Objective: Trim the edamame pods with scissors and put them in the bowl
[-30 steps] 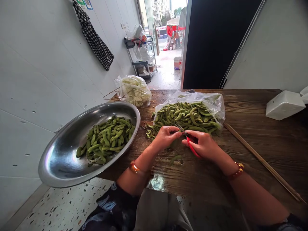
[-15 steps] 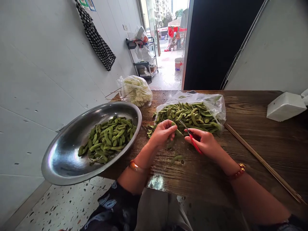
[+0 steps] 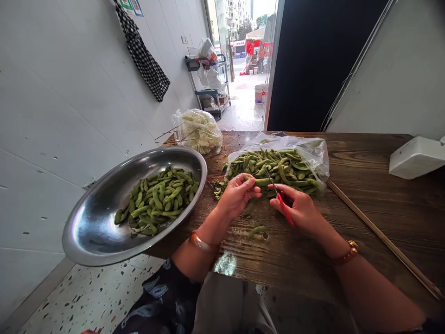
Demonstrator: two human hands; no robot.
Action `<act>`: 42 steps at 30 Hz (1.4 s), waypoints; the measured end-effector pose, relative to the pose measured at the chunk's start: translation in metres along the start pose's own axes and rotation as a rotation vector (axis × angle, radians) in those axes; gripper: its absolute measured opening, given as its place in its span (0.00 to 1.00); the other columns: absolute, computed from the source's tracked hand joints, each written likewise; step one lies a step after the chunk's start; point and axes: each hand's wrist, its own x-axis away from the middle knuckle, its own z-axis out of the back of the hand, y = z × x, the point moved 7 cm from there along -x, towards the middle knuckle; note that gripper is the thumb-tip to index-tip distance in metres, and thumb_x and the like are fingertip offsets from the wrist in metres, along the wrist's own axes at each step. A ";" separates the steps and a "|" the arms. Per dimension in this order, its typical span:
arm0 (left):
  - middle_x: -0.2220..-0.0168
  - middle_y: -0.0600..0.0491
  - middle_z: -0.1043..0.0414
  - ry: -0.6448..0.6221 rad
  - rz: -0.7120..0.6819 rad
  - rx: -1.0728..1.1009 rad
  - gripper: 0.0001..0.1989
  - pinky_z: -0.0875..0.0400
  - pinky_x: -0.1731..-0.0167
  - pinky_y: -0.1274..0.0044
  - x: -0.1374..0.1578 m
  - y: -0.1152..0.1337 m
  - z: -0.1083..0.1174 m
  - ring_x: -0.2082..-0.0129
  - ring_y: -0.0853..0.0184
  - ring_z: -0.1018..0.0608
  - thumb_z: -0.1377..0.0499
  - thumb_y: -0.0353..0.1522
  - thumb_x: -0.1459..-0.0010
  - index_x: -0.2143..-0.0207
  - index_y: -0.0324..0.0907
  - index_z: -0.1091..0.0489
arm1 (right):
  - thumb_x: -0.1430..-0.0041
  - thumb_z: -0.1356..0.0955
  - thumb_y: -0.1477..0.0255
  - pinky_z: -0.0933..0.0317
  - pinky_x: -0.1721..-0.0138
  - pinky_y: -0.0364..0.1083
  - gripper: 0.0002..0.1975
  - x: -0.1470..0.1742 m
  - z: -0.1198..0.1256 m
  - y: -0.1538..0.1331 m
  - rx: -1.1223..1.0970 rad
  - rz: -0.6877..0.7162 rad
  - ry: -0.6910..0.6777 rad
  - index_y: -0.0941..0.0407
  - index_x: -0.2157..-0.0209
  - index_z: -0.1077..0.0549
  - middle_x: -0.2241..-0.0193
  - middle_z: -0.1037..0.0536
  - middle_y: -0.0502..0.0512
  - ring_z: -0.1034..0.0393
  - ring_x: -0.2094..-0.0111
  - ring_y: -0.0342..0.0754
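Observation:
Between thumb and fingers, my left hand (image 3: 238, 195) pinches a green edamame pod (image 3: 263, 182) that points to the right. My right hand (image 3: 297, 206) is closed on red-handled scissors (image 3: 285, 208), whose blades reach the free end of the pod. Just beyond both hands, a heap of edamame pods (image 3: 274, 162) lies in and spills from a clear plastic bag (image 3: 314, 155). To the left, a wide steel basin (image 3: 86, 232) holds a pile of pods. One loose pod (image 3: 257, 231) lies on the wooden table (image 3: 361, 185) below my hands.
Behind the basin sits a clear bag of cauliflower (image 3: 201, 132) with thin sticks poking out. Long wooden sticks (image 3: 378, 232) lie across the table's right side, near a white box (image 3: 415, 157). A cart (image 3: 208, 88) stands by the open doorway.
The pod in my left hand has turned from pointing down to nearly level. The scissors have come to its right end. The view has shifted slightly.

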 end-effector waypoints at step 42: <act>0.77 0.54 0.27 0.006 -0.203 -0.489 0.13 0.35 0.78 0.82 0.003 0.018 -0.006 0.81 0.75 0.29 0.36 0.38 0.50 0.72 0.36 0.32 | 0.43 0.35 0.56 0.46 0.76 0.41 0.22 -0.003 0.000 0.002 -0.092 -0.032 -0.027 0.60 0.58 0.27 0.79 0.34 0.48 0.44 0.77 0.41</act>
